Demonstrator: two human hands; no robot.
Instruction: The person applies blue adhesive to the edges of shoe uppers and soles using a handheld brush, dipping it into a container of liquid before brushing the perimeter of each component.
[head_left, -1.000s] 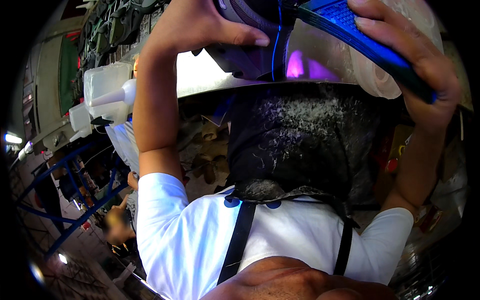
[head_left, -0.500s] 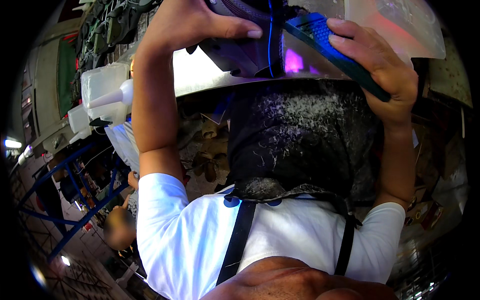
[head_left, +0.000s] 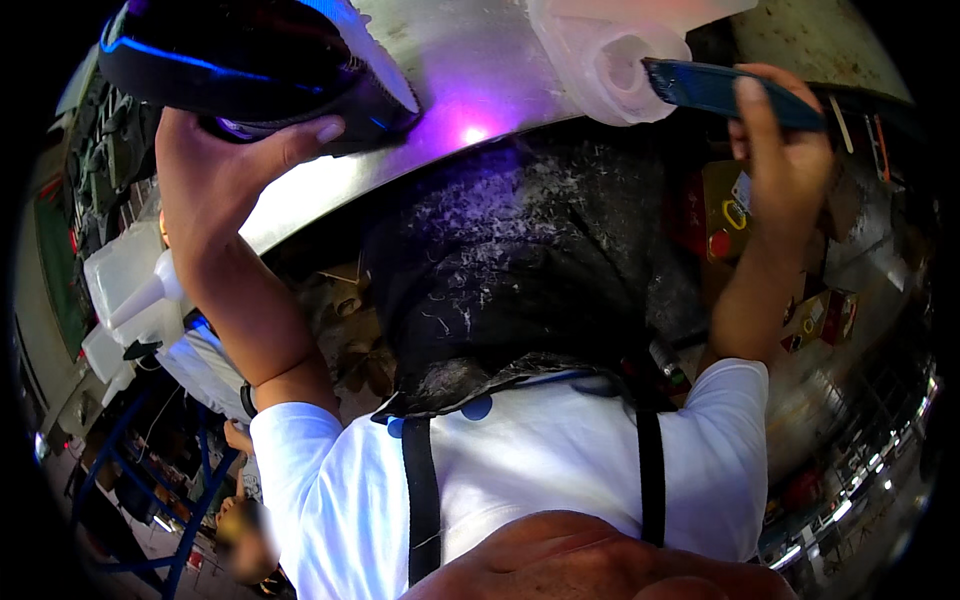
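At the upper left, my left hand [head_left: 225,165] grips a dark shoe [head_left: 225,65] from below, its thumb pressed along the side. The shoe is tilted over the metal tabletop, with a blue-lit line along one edge and a pale rim at its right end. My right hand [head_left: 785,150] is closed round a flat blue brush [head_left: 715,88]. The brush's dark tip is at the mouth of a cloudy white plastic container [head_left: 600,50]; whether it touches the rim I cannot tell.
A purple glow falls on the metal tabletop [head_left: 380,175]. Translucent bottles [head_left: 120,275] with a pointed nozzle stand left of my arm. Dark shoe parts [head_left: 110,150] hang at the far left. Boxes [head_left: 820,320] lie low on the right. Another person [head_left: 245,540] is at lower left.
The shoe has moved left and turned in my left hand. My right hand has drawn the brush away from the shoe to the container's mouth. The view has shifted.
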